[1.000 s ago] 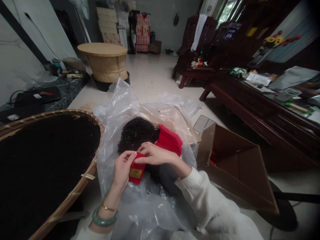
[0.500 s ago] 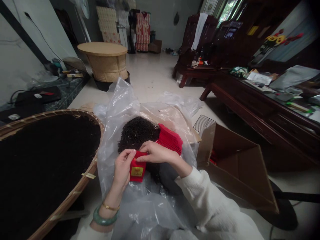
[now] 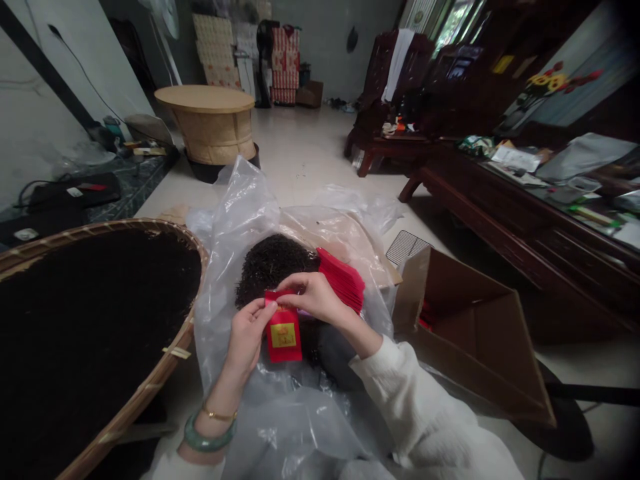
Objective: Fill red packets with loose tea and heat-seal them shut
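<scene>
A small red packet point(image 3: 285, 347) with a gold label hangs upright between my two hands. My left hand point(image 3: 249, 331) pinches its upper left side between thumb and fingers. At the top right of the packet, my right hand point(image 3: 315, 298) is closed on its edge. Just behind the hands rises a heap of dark, dry, twisted leaves point(image 3: 275, 260), which looks like tea. A row of stacked red packets point(image 3: 343, 280) leans against the heap's right side. Both heap and stack lie on a clear plastic sheet point(image 3: 240, 200).
A wide woven tray point(image 3: 197, 293) full of dark material stands at the left. On the right is an open cardboard box point(image 3: 480, 333) with something red inside, beside a wire rack point(image 3: 407, 245). Farther off are a round wicker table point(image 3: 215, 127) and a dark wooden table point(image 3: 480, 200).
The red packet has shifted slightly right and now hangs straighter, with more of its front showing. My right hand has risen a little along its top edge.
</scene>
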The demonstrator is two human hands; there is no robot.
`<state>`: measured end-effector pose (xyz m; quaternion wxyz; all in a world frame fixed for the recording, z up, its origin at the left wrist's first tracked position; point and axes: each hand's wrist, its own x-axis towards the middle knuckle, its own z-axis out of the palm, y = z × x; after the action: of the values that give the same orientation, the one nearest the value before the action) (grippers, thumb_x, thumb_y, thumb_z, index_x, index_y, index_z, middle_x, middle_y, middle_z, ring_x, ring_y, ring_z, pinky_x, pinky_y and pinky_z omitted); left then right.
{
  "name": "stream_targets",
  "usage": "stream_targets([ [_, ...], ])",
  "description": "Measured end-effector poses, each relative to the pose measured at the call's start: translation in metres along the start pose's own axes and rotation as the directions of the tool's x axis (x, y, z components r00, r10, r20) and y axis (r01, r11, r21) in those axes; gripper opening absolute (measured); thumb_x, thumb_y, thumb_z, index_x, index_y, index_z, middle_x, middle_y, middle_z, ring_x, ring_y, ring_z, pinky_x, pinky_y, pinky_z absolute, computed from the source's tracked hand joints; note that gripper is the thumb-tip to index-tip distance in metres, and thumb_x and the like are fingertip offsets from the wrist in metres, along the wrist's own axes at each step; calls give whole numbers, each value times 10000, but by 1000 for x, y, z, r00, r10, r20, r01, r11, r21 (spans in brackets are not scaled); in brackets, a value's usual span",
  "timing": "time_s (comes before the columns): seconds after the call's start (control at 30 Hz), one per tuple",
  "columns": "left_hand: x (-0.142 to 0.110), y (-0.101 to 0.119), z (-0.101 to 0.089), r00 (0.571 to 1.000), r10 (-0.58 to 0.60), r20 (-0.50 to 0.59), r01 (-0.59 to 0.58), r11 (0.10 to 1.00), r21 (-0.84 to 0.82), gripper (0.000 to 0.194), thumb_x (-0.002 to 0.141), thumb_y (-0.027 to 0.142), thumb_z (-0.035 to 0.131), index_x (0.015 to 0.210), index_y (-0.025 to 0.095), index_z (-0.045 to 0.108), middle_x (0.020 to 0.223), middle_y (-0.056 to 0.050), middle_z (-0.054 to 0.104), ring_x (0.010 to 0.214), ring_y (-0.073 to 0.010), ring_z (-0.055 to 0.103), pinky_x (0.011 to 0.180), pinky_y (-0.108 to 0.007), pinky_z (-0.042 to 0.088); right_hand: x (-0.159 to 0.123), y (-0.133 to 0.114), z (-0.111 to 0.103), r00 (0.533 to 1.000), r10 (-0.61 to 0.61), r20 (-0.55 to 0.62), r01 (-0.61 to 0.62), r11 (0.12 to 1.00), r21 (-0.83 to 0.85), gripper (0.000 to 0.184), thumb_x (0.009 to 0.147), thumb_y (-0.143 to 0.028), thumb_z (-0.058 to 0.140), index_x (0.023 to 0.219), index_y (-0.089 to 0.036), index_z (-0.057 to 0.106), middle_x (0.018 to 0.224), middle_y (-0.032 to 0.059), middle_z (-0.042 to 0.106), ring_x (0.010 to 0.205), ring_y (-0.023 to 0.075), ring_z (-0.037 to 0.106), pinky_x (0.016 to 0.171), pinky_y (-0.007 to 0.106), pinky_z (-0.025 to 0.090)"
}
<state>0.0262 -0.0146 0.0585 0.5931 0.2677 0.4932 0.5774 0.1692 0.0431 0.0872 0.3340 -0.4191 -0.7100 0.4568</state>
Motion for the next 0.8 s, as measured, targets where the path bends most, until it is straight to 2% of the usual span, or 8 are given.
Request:
stream_targets([
  [0.1,0,-2,-2,999,-31,-24,30,999,-21,405,511,423,864,701,135,651,616,16,668,529,-99,592,542,-206,476,1,8,3,994,105,-15,-104,992,70,268,731,-226,762,990,-162,745,640,-34,641,561,91,532,560,196,420],
  [0.2,0,-3,-3,999,-23,-43,20,998,-54,395,501,404,871,664,140,626,594,30,655,504,-84,578,525,-191,473,-1,15,9,990,141,-9,-139,985,98,167,741,-311,747,755,-144,751,607,-16,646,549,89,523,520,189,394],
  [0.27,-1,-3,-3,999,-35,-10,34,998,-49,395,513,389,870,718,142,640,620,26,672,522,-91,601,537,-192,487,-3,18,15,990,133,-38,-127,983,129,200,723,-339,757,673,-147,733,598,-10,653,548,96,533,508,191,394],
  [0.43,-1,-4,-1,981,-188,52,186,982,38,569,439,299,910,921,135,655,690,-15,728,558,-173,682,550,-263,544,-2,26,21,985,160,-71,-145,971,189,272,787,-409,691,749,-143,737,628,1,665,523,127,573,478,221,427],
  [0.5,1,-4,-3,980,-200,13,200,979,38,582,427,289,916,921,124,658,730,-44,747,571,-195,700,545,-281,559,-3,31,14,985,107,-138,-97,992,76,274,872,-376,604,838,-142,741,749,34,707,662,157,634,595,247,489],
  [0.6,6,-4,-9,982,-185,-40,186,982,14,568,441,301,915,919,115,670,783,-77,764,594,-211,716,530,-285,569,-13,41,2,984,-14,-176,-40,952,-303,264,915,-285,565,1094,-136,689,990,107,710,914,213,638,830,346,504],
  [0.7,9,-5,-12,984,-169,-54,169,986,3,547,449,308,914,899,108,678,785,-88,769,610,-219,725,552,-299,587,-28,49,4,1000,0,10,6,764,-645,563,807,-271,722,1309,-89,543,1181,200,640,1065,305,584,902,447,487],
  [0.8,9,-6,-13,987,-160,-29,161,987,11,526,461,315,910,886,109,679,788,-94,771,622,-230,731,570,-314,597,-34,52,18,997,59,55,10,587,-810,626,812,-195,705,1383,-99,466,1279,228,584,1143,337,542,918,478,484],
])
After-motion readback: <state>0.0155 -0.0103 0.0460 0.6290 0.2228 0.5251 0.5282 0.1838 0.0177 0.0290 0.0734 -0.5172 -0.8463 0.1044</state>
